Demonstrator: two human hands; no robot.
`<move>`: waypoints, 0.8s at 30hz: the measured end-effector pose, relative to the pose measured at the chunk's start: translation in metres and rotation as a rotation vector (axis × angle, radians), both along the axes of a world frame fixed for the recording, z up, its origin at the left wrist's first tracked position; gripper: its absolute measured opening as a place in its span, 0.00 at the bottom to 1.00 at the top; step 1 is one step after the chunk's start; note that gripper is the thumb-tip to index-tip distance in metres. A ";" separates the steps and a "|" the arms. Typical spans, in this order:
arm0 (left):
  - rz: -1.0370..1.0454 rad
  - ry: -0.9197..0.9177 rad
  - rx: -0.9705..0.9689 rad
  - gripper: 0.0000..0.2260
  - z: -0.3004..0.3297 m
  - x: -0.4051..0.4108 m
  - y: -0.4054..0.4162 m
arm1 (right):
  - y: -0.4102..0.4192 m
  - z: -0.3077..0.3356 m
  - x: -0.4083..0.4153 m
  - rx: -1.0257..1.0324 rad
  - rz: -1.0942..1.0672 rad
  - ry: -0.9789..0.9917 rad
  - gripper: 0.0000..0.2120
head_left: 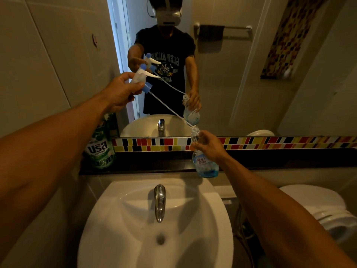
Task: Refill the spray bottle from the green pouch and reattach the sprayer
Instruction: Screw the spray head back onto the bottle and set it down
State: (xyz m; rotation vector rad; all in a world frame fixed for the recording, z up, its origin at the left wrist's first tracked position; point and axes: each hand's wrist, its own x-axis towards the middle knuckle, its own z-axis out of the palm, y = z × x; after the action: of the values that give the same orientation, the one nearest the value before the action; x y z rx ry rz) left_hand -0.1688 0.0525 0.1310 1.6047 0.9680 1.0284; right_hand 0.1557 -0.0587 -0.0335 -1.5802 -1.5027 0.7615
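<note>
dim warm light | soft shadows in sink | wide-angle bending at edges

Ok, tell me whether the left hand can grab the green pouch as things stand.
Probably not yet: the left hand holds the sprayer, its tube end at the bottle mouth. The green pouch stands unobstructed just below that arm.

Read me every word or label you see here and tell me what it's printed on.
"Usa": green pouch on the dark ledge; the smaller print under it is too blurred to read.
"King's Stella": spray bottle in the right hand.
"GLEN ALLEN": shirt in the mirror, reversed; the lines below it are unreadable.
Sprayer in the left hand: no text.
</note>
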 end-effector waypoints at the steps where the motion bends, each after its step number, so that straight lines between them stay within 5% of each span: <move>1: 0.004 0.001 0.009 0.23 0.002 0.000 0.000 | 0.000 -0.001 0.000 0.000 -0.001 -0.004 0.20; 11: -0.021 0.024 0.010 0.22 0.007 0.005 0.000 | -0.001 0.003 -0.011 0.022 0.043 -0.007 0.14; 24: -0.191 0.012 -0.019 0.17 -0.025 0.053 -0.024 | 0.012 0.022 -0.043 0.040 0.170 0.068 0.19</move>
State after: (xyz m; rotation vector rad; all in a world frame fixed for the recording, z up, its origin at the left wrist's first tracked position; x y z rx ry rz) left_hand -0.1163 0.0288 0.1056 1.6543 0.8126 0.8774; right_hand 0.1128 -0.0468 -0.0111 -1.3965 -1.6065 0.8665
